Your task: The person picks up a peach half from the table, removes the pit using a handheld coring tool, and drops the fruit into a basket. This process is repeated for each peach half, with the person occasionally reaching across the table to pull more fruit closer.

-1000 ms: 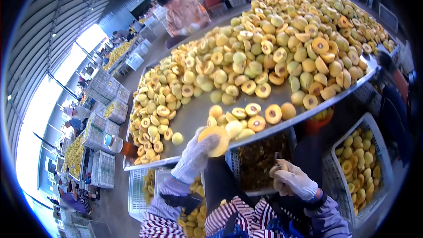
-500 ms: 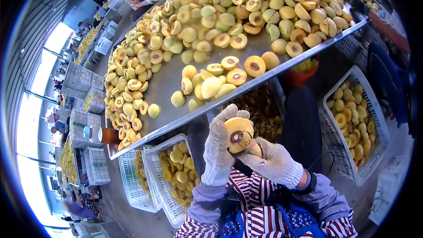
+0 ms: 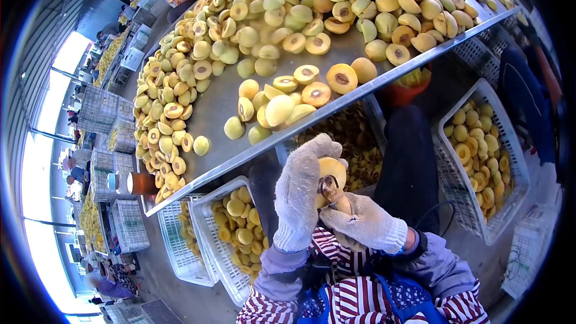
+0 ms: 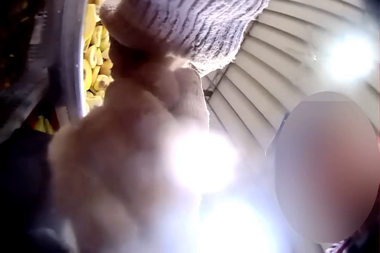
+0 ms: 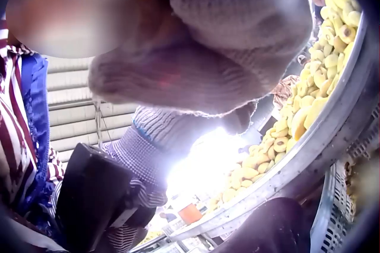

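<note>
In the head view my gloved left hand [image 3: 298,189] holds a yellow peach half [image 3: 333,171] below the tray's near edge, with the cut face towards my right hand. My gloved right hand [image 3: 366,222] grips a small pitting tool whose curved metal loop [image 3: 328,189] lies over the middle of that cut face. The tool's handle is mostly hidden in the fingers. Both wrist views show the white knitted gloves close up, the left glove [image 4: 190,21] and the right glove [image 5: 237,45], with the peach half hidden from them.
A metal-rimmed tray [image 3: 219,159] carries a large heap of peach halves, several lying near its front rim. Crates of peach halves stand at the left [image 3: 207,216] and right [image 3: 444,162]. Beneath the tray is a bin of dark scraps [image 3: 360,156]. An orange bucket [image 3: 408,87] stands beyond my knee.
My left hand has come back from the tray's edge with the peach half and met my right hand. The tool's loop has since shifted on the cut face. The head view has swung.
</note>
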A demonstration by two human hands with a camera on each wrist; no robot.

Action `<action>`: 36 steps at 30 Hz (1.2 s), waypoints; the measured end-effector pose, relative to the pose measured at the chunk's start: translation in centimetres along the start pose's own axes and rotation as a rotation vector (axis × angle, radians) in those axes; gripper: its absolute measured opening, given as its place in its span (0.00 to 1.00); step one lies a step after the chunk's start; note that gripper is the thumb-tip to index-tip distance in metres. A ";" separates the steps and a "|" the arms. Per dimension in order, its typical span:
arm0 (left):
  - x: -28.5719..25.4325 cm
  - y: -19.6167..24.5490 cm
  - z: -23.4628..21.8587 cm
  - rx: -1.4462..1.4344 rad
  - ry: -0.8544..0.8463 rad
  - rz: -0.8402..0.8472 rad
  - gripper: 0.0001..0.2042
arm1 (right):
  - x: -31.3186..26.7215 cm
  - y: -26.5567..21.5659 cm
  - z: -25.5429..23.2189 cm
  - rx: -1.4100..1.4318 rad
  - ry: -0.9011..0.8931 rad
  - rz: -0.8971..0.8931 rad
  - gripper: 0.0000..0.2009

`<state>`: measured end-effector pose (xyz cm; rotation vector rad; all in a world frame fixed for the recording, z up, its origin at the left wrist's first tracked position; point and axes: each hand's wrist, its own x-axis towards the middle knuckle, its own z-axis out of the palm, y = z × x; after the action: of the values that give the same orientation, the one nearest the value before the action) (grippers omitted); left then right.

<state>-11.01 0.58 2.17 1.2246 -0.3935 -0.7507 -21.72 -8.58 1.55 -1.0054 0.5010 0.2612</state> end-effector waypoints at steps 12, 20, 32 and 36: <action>1.0 -3.4 -3.1 -0.295 0.037 -0.174 0.31 | 0.3 0.7 -1.7 0.041 0.236 -0.119 0.14; 0.9 -3.8 -2.5 -0.390 0.084 -0.088 0.29 | 2.4 3.1 -1.7 -0.346 0.224 -0.182 0.17; -0.5 -3.7 -0.4 -0.025 0.080 0.199 0.27 | 2.4 2.7 -1.3 -0.136 0.119 -0.166 0.18; 0.3 -2.8 -1.2 0.168 -0.088 0.282 0.21 | 1.6 1.3 -1.5 0.089 -0.039 -0.065 0.15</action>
<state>-10.88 0.83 -0.88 1.2617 -0.6983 -0.5373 -21.31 -9.24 -0.92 -0.9268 0.4401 0.1984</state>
